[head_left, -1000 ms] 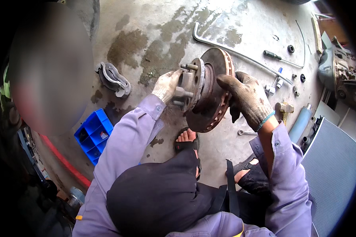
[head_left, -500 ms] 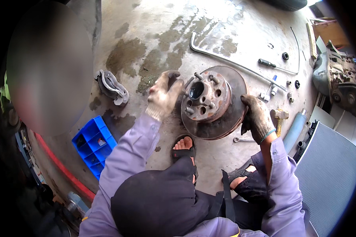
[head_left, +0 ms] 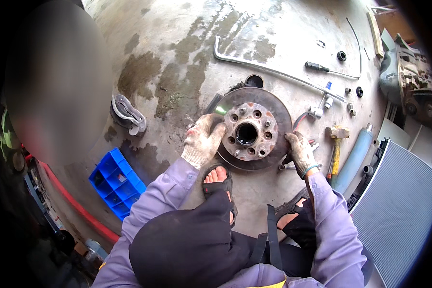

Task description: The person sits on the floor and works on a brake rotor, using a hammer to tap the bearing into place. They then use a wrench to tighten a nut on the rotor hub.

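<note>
A worn brake disc with its studded wheel hub faces up before me, the dark centre bore showing. My left hand, in a soiled knit glove, grips the disc's left edge, with the thumb near the hub. At the right edge my gloved right hand is closed round the rim, its far fingers hidden beneath. Just beyond the disc lies a dark round ring, partly covered by it.
A long bent bar, a hammer, a blue-grey cylinder and several sockets lie to the right. Farther right are a finned radiator panel and an engine part. Leftward sit a blue compartment tray and a metal bracket.
The brake disc has turned from a leftward tilt to facing up. My left hand has come from beside the hub studs to the disc's left edge; my right hand still holds the right rim.
</note>
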Demonstrator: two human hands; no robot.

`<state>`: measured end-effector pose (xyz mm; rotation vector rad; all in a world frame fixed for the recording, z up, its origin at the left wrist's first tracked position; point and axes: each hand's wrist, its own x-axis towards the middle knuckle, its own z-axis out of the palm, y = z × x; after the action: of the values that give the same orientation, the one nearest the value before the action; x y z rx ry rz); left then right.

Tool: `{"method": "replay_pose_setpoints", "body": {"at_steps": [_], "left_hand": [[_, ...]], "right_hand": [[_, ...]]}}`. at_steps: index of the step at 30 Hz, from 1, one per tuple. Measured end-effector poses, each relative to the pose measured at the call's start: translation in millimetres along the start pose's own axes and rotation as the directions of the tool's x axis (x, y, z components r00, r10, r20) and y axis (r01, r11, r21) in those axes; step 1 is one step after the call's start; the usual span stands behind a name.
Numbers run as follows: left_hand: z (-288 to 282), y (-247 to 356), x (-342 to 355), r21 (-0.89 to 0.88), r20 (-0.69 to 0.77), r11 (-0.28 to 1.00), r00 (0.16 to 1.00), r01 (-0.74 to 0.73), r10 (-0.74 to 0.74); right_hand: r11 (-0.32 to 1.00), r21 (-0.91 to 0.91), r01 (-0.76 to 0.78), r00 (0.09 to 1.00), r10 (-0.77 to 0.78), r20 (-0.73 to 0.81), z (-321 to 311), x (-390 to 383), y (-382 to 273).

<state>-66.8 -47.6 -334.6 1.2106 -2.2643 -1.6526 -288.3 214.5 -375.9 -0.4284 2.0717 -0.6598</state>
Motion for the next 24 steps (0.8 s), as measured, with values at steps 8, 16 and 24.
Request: {"method": "replay_pose_setpoints", "body": {"at_steps": [8, 16, 24], "left_hand": [[-5.6, 3.0, 1.6, 0.041, 0.094, 0.990, 0.986, 0.135, -0.138], [-45.7, 84.6, 3.4, -0.959, 0.258, 0.096, 0.961, 0.267, -0.096], [-89.9, 243.2, -51.9, 0.298, 0.216, 0.826, 0.809, 0.478, -0.546]], "right_hand": [[0.980, -0.141, -0.142, 0.952, 0.174, 0.250, -19.7, -0.5, -59.3], [0.699, -0.693, 0.176, 0.869, 0.220, 0.443, -67.7, 22.4, -97.4], [0.724, -0.492, 0.484, 0.814, -0.166, 0.557, -156.2, -45.0, -248.0]]}}
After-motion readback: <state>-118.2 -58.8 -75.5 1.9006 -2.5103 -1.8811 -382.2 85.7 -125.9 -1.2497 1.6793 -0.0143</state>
